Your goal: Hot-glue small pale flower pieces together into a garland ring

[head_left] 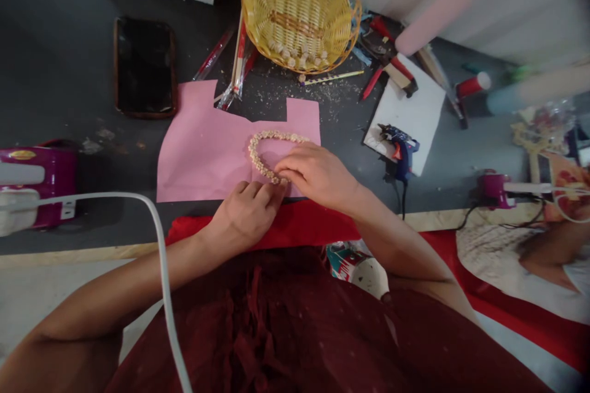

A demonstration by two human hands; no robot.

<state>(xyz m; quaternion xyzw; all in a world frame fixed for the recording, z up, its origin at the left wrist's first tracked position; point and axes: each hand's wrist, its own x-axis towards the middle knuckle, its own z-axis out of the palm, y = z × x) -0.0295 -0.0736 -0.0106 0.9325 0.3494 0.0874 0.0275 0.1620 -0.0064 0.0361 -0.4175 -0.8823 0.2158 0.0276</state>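
Observation:
A cream strand of small knobbly beads or buds (pixel 256 152) lies in a curved loop on a pink sheet (pixel 203 153) with notches cut in its upper edge. My right hand (pixel 318 173) bends over the strand from the right, thumb and fingers pinched on its near end. Close beside it, the curled fingers of my left hand (pixel 246 212) grip that same end at the sheet's front edge. Both sets of fingertips almost touch, and they hide the part of the strand between them.
A yellow wicker basket (pixel 299 6) holding a few pale pieces stands behind the sheet. To the left lies a phone (pixel 145 67). A blue glue gun (pixel 404 150) rests by a white board (pixel 426 104), near pliers (pixel 399 73). A white cable (pixel 159 233) crosses over my left forearm.

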